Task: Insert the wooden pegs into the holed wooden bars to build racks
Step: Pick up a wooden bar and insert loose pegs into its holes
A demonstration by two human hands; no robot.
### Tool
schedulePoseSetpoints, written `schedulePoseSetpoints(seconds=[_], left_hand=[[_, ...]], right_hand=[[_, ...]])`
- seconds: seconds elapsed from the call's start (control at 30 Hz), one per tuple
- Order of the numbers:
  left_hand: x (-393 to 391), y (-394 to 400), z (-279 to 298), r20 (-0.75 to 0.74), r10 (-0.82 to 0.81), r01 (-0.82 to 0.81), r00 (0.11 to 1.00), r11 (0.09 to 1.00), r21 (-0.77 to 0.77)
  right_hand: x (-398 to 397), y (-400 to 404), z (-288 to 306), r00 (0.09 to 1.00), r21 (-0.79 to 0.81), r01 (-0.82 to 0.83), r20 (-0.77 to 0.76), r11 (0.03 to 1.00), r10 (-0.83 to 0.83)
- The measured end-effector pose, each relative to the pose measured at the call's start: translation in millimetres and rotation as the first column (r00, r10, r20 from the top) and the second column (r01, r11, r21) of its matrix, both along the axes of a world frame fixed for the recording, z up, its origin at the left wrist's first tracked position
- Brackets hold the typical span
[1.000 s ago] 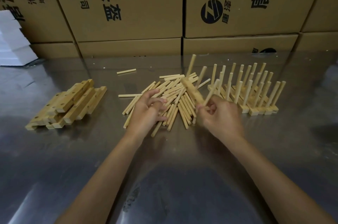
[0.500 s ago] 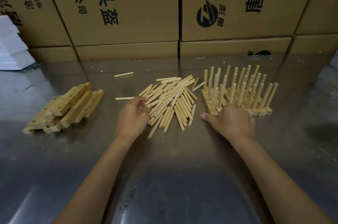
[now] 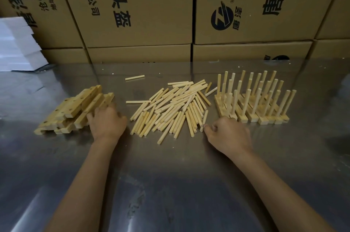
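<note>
A loose pile of wooden pegs (image 3: 174, 106) lies in the middle of the steel table (image 3: 170, 175). To its left is a stack of holed wooden bars (image 3: 72, 108). My left hand (image 3: 107, 121) rests against the right edge of that stack, its fingers touching the bars. On the right stand several finished racks (image 3: 253, 106) with upright pegs. My right hand (image 3: 227, 135) is just in front of the racks' left corner. Its thumb and forefinger pinch the near end of one peg (image 3: 204, 120) at the pile's right edge.
Large printed cardboard boxes (image 3: 142, 13) wall off the back of the table. White foam blocks (image 3: 17, 46) are stacked at the far left. A stray peg (image 3: 134, 77) lies behind the pile, and another peg (image 3: 136, 101) lies at its left side.
My right hand set a pegged bar down with the racks, then moved left to the peg pile. My left hand left the pegs and moved left onto the bar stack.
</note>
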State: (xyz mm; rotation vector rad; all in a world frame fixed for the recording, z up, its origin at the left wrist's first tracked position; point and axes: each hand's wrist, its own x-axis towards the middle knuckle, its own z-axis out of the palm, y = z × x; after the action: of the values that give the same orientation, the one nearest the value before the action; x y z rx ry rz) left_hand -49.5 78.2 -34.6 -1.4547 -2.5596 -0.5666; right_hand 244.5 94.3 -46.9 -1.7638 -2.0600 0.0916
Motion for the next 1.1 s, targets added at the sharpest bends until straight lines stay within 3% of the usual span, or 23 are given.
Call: schedulePoseSetpoints(seconds=[0.13,0.33,0.47,0.67,0.83,0.93,1.1], left_hand=[[-4.5,-2.2,7.6,-0.117,0.105,-0.079,0.988,0.974,0.210],[-31.4,-10.6,6.3,-0.035,0.245,-0.239,0.969,0.964,0.121],[-30.3,-8.6,7.7,-0.070,0.233,-0.209,0.970,0.944,0.254],[-17.3,-3.6,5.4,-0.080,0.070,-0.055,0.994,0.983,0.175],[2.5,-1.4,4.6,0.127,-0.113,0.087,0.985,0.976,0.198],[14.0,1.6,5.0,0.246,-0.203,0.127,0.948,0.947,0.294],[34.9,3.8,12.2,0.524,-0.418,0.138,0.742,0.860,0.491]], right_hand=[[1.2,1.5,-2.1,0.999,-0.001,-0.016,-0.040,1.000,0.016],[1.2,3.5,-3.8,0.998,-0.007,-0.010,-0.063,1.000,0.009],[1.7,3.8,-4.4,0.997,-0.015,-0.003,-0.074,1.000,0.002],[1.0,3.5,-4.4,0.996,-0.040,-0.003,-0.090,0.999,-0.001],[0.8,3.5,-4.4,0.996,-0.051,-0.004,-0.090,0.999,0.000],[1.3,2.5,-3.9,0.994,-0.053,-0.007,-0.105,0.999,0.001],[-5.2,-0.9,-0.7,0.972,0.104,-0.032,-0.230,0.994,0.055]])
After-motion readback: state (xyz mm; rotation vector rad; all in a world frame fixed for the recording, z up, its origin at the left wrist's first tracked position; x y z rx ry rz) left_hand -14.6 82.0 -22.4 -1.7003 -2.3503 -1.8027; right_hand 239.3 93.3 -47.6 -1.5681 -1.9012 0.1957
